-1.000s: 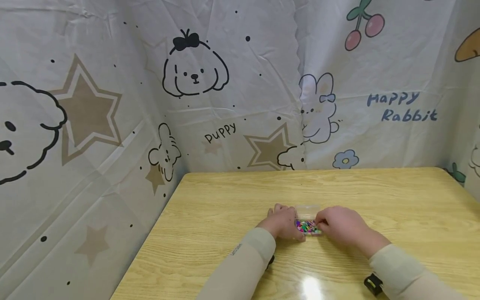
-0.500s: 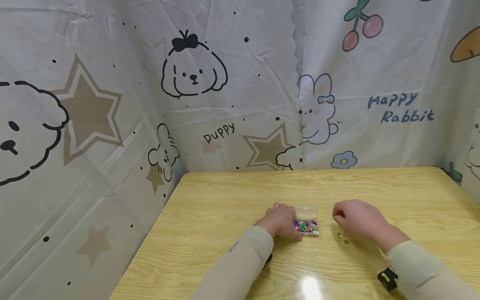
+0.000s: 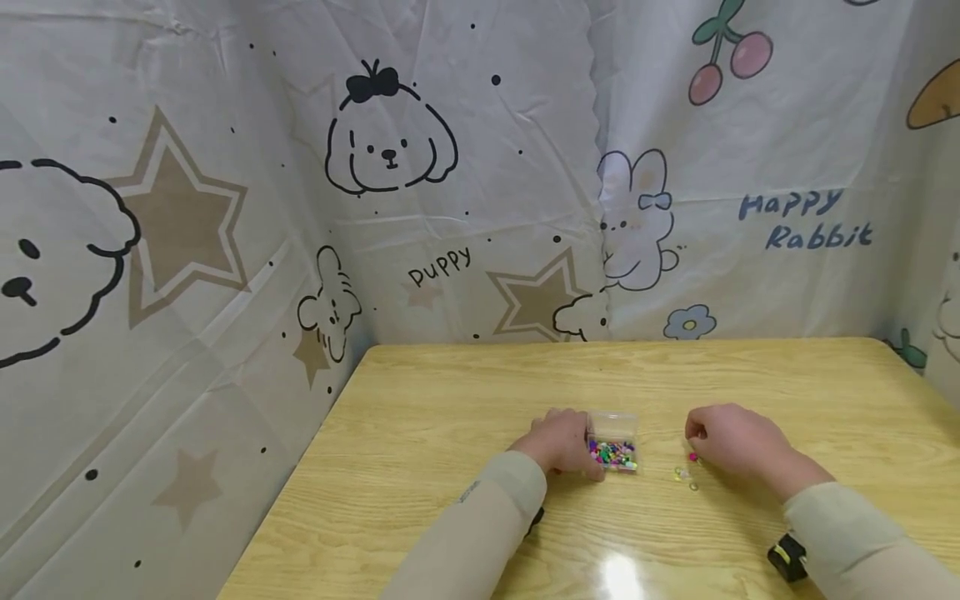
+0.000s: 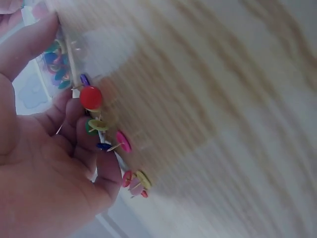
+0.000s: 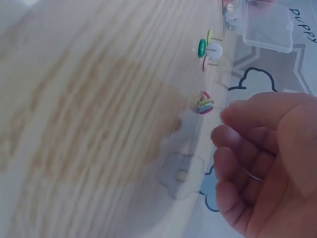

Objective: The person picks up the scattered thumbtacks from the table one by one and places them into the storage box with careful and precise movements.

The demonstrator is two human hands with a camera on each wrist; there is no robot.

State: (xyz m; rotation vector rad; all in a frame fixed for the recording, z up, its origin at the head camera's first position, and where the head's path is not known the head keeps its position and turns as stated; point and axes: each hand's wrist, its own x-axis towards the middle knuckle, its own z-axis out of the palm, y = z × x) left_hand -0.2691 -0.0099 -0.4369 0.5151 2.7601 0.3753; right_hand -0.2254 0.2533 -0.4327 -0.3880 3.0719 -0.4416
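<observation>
A small clear plastic box (image 3: 612, 467) of colourful thumbtacks (image 3: 613, 454) stands on the table, its lid (image 3: 612, 424) raised at the back. My left hand (image 3: 561, 442) holds the box's left side between thumb and fingers. In the left wrist view, several loose thumbtacks (image 4: 90, 97) lie close beside those fingers. To the right of the box, my right hand (image 3: 738, 437) hovers low with loosely curled fingers, and I see nothing between them. Just off its fingertips sits a small cluster of thumbtacks (image 5: 204, 103). A second group of thumbtacks (image 5: 210, 49) lies nearer the box.
A wood-grain table (image 3: 450, 392) reaches back to a white curtain (image 3: 480, 208) printed with cartoon animals and stars. More curtain runs along the left side. Dark wrist devices show below both sleeves.
My right hand has moved right from the box to above the table. A pinkish-red thumbtack cluster now shows below its fingers, behind the earlier group. The left hand stays on the box.
</observation>
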